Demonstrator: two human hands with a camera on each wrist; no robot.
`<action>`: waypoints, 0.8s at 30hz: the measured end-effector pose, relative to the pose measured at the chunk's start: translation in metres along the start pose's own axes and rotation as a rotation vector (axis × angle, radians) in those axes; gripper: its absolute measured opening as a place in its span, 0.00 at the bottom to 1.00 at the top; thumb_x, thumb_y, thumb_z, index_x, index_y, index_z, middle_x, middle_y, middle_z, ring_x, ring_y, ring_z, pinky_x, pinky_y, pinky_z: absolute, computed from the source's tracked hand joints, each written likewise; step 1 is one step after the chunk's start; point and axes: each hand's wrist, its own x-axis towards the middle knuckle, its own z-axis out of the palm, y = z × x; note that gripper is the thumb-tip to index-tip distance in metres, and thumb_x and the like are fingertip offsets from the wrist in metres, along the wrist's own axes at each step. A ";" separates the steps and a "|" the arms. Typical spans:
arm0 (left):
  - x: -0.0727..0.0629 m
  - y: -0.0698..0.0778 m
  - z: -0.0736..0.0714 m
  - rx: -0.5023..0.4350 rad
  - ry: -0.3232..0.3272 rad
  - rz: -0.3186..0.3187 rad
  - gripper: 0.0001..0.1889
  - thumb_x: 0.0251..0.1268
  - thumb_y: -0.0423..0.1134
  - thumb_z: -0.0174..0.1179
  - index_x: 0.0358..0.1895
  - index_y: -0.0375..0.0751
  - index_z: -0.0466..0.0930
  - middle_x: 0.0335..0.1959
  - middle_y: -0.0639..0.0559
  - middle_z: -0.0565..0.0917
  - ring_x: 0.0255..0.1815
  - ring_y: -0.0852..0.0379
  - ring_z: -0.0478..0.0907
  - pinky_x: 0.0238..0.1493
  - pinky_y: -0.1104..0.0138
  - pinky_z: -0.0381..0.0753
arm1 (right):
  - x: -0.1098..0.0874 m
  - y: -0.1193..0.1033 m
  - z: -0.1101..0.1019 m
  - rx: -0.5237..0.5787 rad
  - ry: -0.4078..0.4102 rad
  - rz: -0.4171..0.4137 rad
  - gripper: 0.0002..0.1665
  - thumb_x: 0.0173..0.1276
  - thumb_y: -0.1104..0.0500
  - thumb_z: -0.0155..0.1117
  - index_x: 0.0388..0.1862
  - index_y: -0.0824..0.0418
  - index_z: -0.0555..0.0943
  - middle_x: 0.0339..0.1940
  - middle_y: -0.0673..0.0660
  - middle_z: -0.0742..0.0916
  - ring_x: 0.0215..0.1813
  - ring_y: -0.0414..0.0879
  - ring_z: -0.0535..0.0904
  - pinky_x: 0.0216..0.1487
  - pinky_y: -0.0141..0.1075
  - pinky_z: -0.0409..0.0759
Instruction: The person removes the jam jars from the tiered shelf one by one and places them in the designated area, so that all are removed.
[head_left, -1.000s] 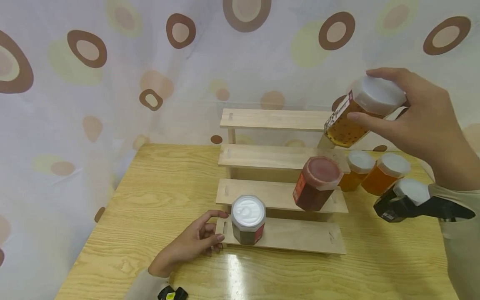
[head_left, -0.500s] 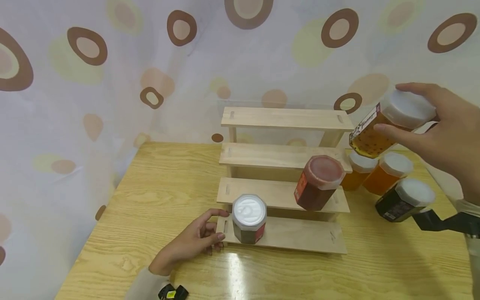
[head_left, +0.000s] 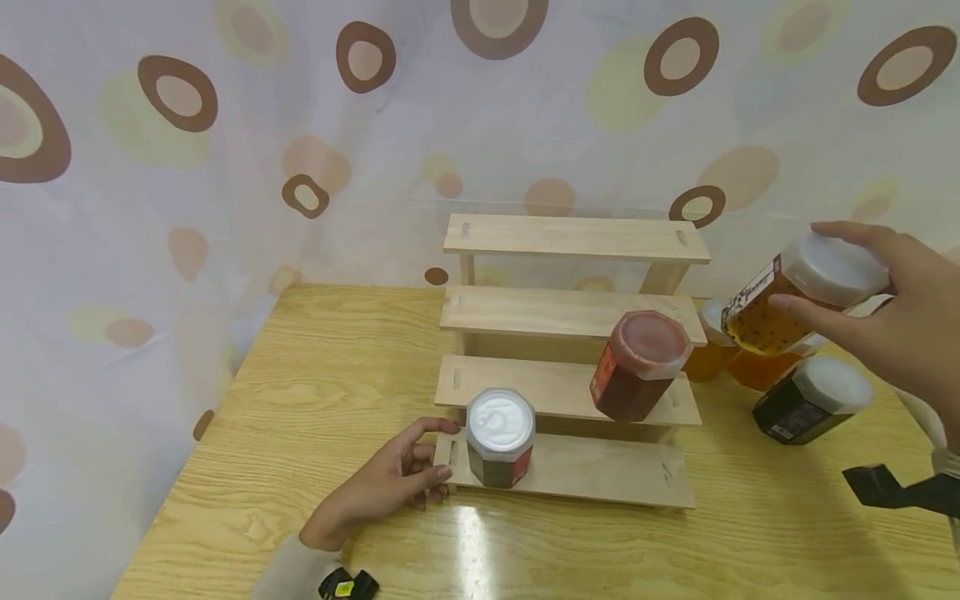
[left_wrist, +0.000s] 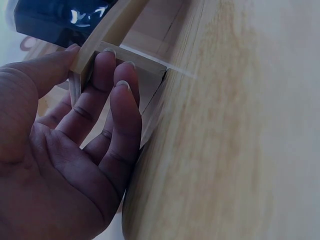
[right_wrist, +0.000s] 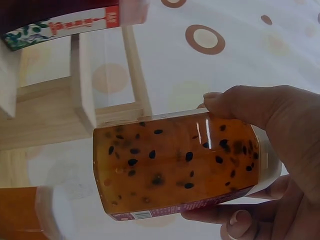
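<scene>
My right hand (head_left: pixel 911 312) grips an octagonal jar of amber jam with black seeds (right_wrist: pixel 175 162) around its white lid end. The jar is tilted, held in the air right of the wooden step rack (head_left: pixel 577 312). In the head view it overlaps two orange jars (head_left: pixel 705 358) behind it. My left hand (head_left: pixel 390 475) grips the left end of the rack's lowest board; the left wrist view shows thumb and fingers (left_wrist: pixel 125 107) on either side of the board end (left_wrist: pixel 82 70). Beside it on that board stands a dark jar with a silvery-white lid (head_left: pixel 498 437).
A dark red jar (head_left: pixel 641 367) stands on the second board from the bottom, at its right. On the table (head_left: pixel 300 358) right of the rack is a dark jar with a white lid (head_left: pixel 812 400). A spotted cloth (head_left: pixel 405 150) hangs behind.
My right hand has carried the seeded jar right and down, away from the rack's top board, now in front of the orange jars. My left hand keeps its place.
</scene>
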 end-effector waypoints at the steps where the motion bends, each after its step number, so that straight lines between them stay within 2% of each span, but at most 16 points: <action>1: 0.000 0.000 0.000 0.002 -0.001 0.002 0.26 0.78 0.31 0.58 0.74 0.40 0.62 0.33 0.34 0.83 0.31 0.54 0.84 0.26 0.70 0.79 | -0.002 0.001 0.001 -0.004 -0.005 0.001 0.46 0.59 0.64 0.82 0.75 0.64 0.71 0.64 0.80 0.75 0.48 0.60 0.78 0.34 0.08 0.59; 3: 0.000 0.000 0.000 0.003 0.001 -0.002 0.26 0.78 0.31 0.58 0.74 0.40 0.62 0.33 0.34 0.83 0.31 0.54 0.84 0.26 0.70 0.79 | -0.007 0.004 0.004 -0.008 -0.028 0.018 0.47 0.60 0.64 0.81 0.76 0.65 0.70 0.64 0.81 0.74 0.47 0.78 0.73 0.33 0.08 0.58; 4: 0.000 0.000 0.000 0.004 0.002 -0.004 0.26 0.79 0.31 0.58 0.74 0.40 0.62 0.33 0.34 0.83 0.31 0.54 0.84 0.26 0.70 0.79 | -0.010 0.005 0.005 -0.015 -0.039 0.026 0.47 0.60 0.64 0.81 0.76 0.65 0.70 0.64 0.81 0.74 0.48 0.78 0.73 0.33 0.08 0.57; 8: 0.000 0.000 0.001 0.005 0.009 -0.011 0.26 0.78 0.32 0.58 0.73 0.41 0.63 0.32 0.33 0.83 0.31 0.53 0.84 0.26 0.70 0.79 | -0.020 0.013 0.011 -0.039 -0.066 0.033 0.47 0.58 0.64 0.82 0.75 0.66 0.71 0.63 0.82 0.75 0.49 0.79 0.72 0.31 0.08 0.55; 12: 0.000 0.000 0.001 0.005 0.009 -0.009 0.26 0.78 0.32 0.59 0.73 0.40 0.63 0.32 0.33 0.83 0.31 0.53 0.84 0.26 0.70 0.79 | -0.030 0.023 0.017 -0.048 -0.060 -0.013 0.48 0.52 0.68 0.85 0.72 0.68 0.73 0.61 0.81 0.76 0.51 0.78 0.72 0.35 0.08 0.54; 24: -0.001 0.000 0.001 0.000 0.005 -0.006 0.26 0.78 0.32 0.58 0.74 0.39 0.62 0.33 0.33 0.83 0.30 0.55 0.83 0.26 0.71 0.79 | -0.053 0.046 0.042 0.005 -0.080 -0.040 0.50 0.46 0.69 0.87 0.69 0.69 0.75 0.59 0.78 0.79 0.49 0.74 0.75 0.36 0.09 0.57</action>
